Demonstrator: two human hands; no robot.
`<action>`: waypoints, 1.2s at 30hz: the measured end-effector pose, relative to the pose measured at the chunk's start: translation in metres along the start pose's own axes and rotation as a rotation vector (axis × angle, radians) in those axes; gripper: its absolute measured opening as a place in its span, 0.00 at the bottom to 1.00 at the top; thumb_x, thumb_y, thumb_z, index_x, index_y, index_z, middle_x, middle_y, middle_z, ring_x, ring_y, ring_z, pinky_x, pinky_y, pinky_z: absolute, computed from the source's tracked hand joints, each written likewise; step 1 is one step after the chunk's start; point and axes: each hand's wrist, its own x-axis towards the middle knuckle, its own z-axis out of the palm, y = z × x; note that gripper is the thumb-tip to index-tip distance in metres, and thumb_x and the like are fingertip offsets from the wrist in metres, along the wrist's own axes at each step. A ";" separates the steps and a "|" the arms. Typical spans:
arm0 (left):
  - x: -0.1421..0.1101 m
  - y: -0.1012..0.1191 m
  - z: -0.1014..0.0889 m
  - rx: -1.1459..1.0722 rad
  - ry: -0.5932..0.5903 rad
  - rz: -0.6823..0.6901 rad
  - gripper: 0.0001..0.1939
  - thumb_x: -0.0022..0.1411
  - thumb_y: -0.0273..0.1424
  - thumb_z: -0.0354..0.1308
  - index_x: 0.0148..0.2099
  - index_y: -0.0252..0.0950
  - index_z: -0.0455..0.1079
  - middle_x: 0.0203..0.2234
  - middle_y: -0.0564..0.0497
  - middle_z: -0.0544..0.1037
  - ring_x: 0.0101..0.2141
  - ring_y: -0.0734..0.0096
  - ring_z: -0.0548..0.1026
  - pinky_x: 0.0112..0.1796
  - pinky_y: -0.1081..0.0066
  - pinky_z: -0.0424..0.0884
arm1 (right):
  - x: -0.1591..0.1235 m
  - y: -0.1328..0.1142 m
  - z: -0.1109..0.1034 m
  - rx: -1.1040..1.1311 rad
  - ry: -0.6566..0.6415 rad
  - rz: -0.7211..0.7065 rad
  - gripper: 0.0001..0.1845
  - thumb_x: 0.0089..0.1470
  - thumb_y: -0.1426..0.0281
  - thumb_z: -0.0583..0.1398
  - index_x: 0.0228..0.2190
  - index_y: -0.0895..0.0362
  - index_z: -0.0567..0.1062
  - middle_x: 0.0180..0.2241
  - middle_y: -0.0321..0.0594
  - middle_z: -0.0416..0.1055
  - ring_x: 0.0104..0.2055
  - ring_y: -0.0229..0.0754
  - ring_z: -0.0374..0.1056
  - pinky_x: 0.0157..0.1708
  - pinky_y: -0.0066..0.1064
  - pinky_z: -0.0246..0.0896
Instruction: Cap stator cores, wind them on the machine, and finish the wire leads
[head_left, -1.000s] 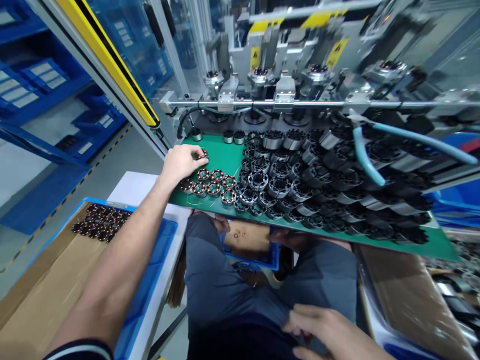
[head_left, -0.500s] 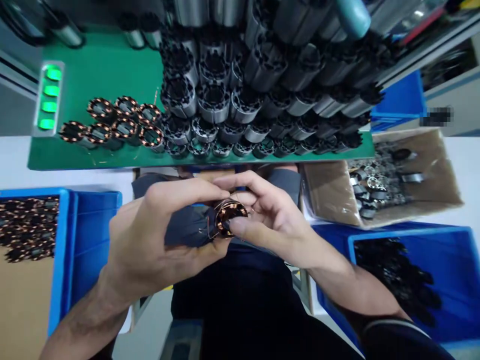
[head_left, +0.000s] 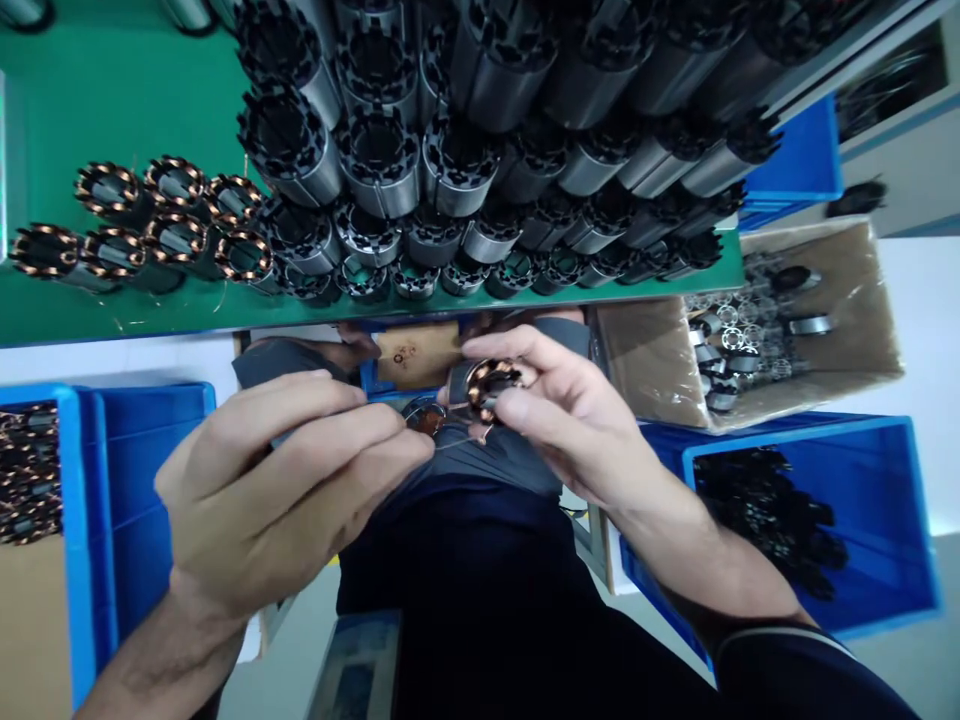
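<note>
My right hand (head_left: 574, 415) grips a copper-wound motor stator (head_left: 489, 388), thumb at its near rim and fingers behind it. A thin copper wire (head_left: 455, 443) runs from the stator's lower side to the closed fingertips of my left hand (head_left: 292, 485), which pinch it. Both hands are over my lap, just in front of the green board (head_left: 75, 320). On its left part stand several copper-wound stators (head_left: 180, 238). Many black stator cores with metal shells (head_left: 382, 165), showing no copper, are stacked in rows to their right.
A blue bin (head_left: 71, 540) at the left holds wound stators on cardboard. To the right are a lined carton (head_left: 637, 365) of metal rings and a blue bin (head_left: 885, 520) of black parts. Under the board lies a piece of brown cardboard (head_left: 427, 360) in a blue container.
My left hand took a wound stator off the green board and brought it to my right hand over my lap. My left fingers then moved left off it, drawing a wire out.
</note>
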 end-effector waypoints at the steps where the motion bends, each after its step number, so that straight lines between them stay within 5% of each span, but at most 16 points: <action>1: -0.003 -0.005 0.009 0.073 -0.043 0.104 0.12 0.71 0.30 0.84 0.52 0.53 0.92 0.42 0.57 0.93 0.46 0.57 0.89 0.55 0.57 0.86 | -0.001 0.000 -0.002 0.019 0.038 -0.018 0.23 0.66 0.58 0.84 0.56 0.49 0.86 0.50 0.37 0.93 0.48 0.40 0.90 0.47 0.28 0.87; 3: -0.010 -0.014 0.027 0.158 -0.176 0.191 0.05 0.78 0.28 0.77 0.50 0.46 0.89 0.42 0.55 0.93 0.46 0.58 0.88 0.50 0.58 0.82 | -0.002 0.000 -0.006 0.016 0.100 -0.051 0.25 0.64 0.57 0.85 0.55 0.48 0.86 0.51 0.37 0.93 0.52 0.44 0.91 0.47 0.30 0.88; 5: -0.017 -0.020 0.041 0.077 -0.269 0.051 0.06 0.80 0.26 0.72 0.47 0.43 0.86 0.40 0.53 0.92 0.44 0.60 0.86 0.48 0.59 0.81 | -0.003 0.001 -0.009 -0.021 0.128 -0.085 0.24 0.63 0.57 0.85 0.54 0.47 0.86 0.50 0.37 0.93 0.53 0.46 0.92 0.51 0.33 0.89; 9: -0.012 -0.017 0.042 -0.203 -0.022 -0.258 0.04 0.75 0.29 0.79 0.47 0.45 0.91 0.40 0.53 0.91 0.41 0.64 0.86 0.47 0.62 0.81 | -0.002 0.008 -0.004 -0.075 0.139 -0.119 0.28 0.56 0.65 0.89 0.52 0.46 0.87 0.50 0.35 0.94 0.53 0.46 0.93 0.59 0.37 0.89; 12: 0.006 -0.001 0.036 -0.404 0.131 -0.261 0.12 0.69 0.32 0.85 0.52 0.49 0.93 0.42 0.52 0.90 0.42 0.62 0.85 0.46 0.62 0.81 | 0.004 0.013 0.005 -0.062 0.124 -0.099 0.30 0.51 0.70 0.90 0.49 0.46 0.86 0.47 0.32 0.94 0.50 0.42 0.93 0.55 0.30 0.89; 15: 0.015 0.009 0.042 -0.460 0.172 -0.264 0.07 0.71 0.29 0.82 0.46 0.47 0.92 0.39 0.53 0.87 0.40 0.64 0.84 0.45 0.63 0.81 | 0.007 0.016 0.010 -0.061 0.103 -0.081 0.31 0.50 0.71 0.90 0.49 0.47 0.86 0.48 0.33 0.94 0.50 0.41 0.93 0.54 0.29 0.88; 21: -0.010 -0.011 0.061 -0.536 0.006 -0.480 0.08 0.74 0.25 0.74 0.39 0.42 0.86 0.36 0.52 0.86 0.38 0.67 0.83 0.43 0.68 0.81 | -0.008 0.014 -0.008 -0.069 0.074 -0.085 0.31 0.62 0.55 0.85 0.59 0.47 0.83 0.50 0.41 0.93 0.52 0.50 0.93 0.53 0.39 0.90; 28: 0.012 0.000 0.037 -0.575 -0.048 -0.352 0.06 0.74 0.37 0.83 0.50 0.46 0.93 0.42 0.48 0.89 0.45 0.60 0.85 0.50 0.62 0.84 | -0.007 0.018 -0.007 -0.068 -0.029 -0.017 0.38 0.57 0.70 0.88 0.62 0.47 0.80 0.45 0.33 0.90 0.45 0.39 0.89 0.50 0.28 0.85; 32: 0.017 0.011 0.032 -0.546 -0.089 -0.364 0.04 0.79 0.30 0.76 0.46 0.43 0.88 0.42 0.49 0.85 0.45 0.63 0.83 0.51 0.64 0.83 | -0.003 0.024 -0.005 -0.134 -0.008 -0.040 0.40 0.54 0.74 0.88 0.62 0.47 0.81 0.46 0.31 0.88 0.46 0.36 0.86 0.52 0.24 0.83; 36: -0.002 0.004 0.051 -0.774 -0.148 -0.510 0.10 0.86 0.38 0.67 0.46 0.42 0.81 0.46 0.47 0.82 0.46 0.64 0.82 0.48 0.67 0.84 | -0.006 0.028 -0.010 -0.101 -0.070 -0.052 0.39 0.59 0.73 0.86 0.64 0.47 0.79 0.46 0.32 0.89 0.48 0.38 0.88 0.53 0.26 0.85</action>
